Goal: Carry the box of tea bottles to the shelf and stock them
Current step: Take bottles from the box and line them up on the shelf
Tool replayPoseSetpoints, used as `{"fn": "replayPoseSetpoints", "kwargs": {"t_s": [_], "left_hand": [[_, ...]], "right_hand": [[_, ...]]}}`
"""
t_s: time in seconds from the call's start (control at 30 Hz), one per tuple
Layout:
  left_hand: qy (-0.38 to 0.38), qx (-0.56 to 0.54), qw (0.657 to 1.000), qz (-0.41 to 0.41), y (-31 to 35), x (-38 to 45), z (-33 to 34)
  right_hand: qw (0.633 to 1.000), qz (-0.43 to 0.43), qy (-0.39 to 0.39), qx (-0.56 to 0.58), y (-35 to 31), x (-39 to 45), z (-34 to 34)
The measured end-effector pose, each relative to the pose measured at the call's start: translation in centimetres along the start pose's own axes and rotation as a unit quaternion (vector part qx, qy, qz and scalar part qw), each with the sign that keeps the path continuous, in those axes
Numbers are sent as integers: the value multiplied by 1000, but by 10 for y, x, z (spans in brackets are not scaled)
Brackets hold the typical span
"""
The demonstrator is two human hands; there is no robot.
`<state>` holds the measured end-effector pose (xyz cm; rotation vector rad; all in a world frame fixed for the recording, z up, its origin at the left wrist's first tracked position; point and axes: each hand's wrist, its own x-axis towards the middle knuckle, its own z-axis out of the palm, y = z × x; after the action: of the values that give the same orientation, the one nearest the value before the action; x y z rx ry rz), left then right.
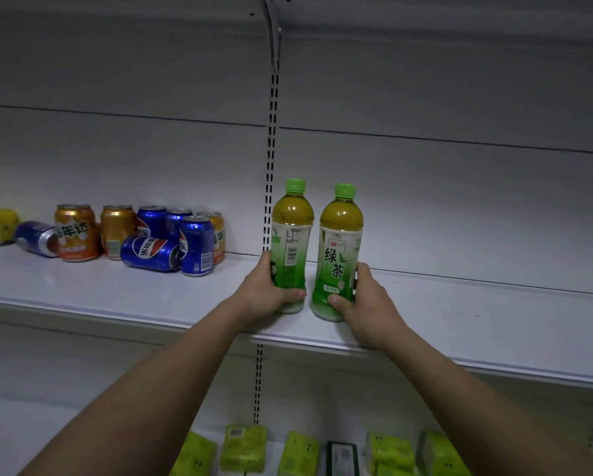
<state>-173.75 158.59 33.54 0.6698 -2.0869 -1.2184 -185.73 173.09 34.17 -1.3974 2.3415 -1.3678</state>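
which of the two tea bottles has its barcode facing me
The bottle in the left hand, the left tea bottle: its label shows a barcode. The right tea bottle shows large green characters instead.

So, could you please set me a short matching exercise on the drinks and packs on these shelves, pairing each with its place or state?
Things:
1. green-capped tea bottle with its barcode facing out
2. green-capped tea bottle with its front label facing out
3. blue cola can at the front of the group
4. lime-green packs

States:
A. on the lower shelf
B. gripped by the right hand
C. lying on its side
D. gripped by the left hand

Pairs: 1-D, 2-B, 3-C, 4-A
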Motion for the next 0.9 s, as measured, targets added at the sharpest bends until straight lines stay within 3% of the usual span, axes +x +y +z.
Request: {"fn": "replayPoseSetpoints", "kwargs": {"t_s": [0.53, 0.7, 0.8, 0.9], "left_hand": [[140, 98, 985, -34, -49, 116, 2], [233, 153, 960, -25, -62, 131, 16], [230, 148, 962, -18, -66, 135, 15], [223, 139, 965, -19, -65, 136, 14]], "right_hand": [[996, 45, -7, -80, 19, 140, 66], [996, 36, 35, -78, 30, 160, 83], [996, 6, 68, -50, 42, 160, 92], [998, 10, 54, -2, 45, 161, 91]]}}
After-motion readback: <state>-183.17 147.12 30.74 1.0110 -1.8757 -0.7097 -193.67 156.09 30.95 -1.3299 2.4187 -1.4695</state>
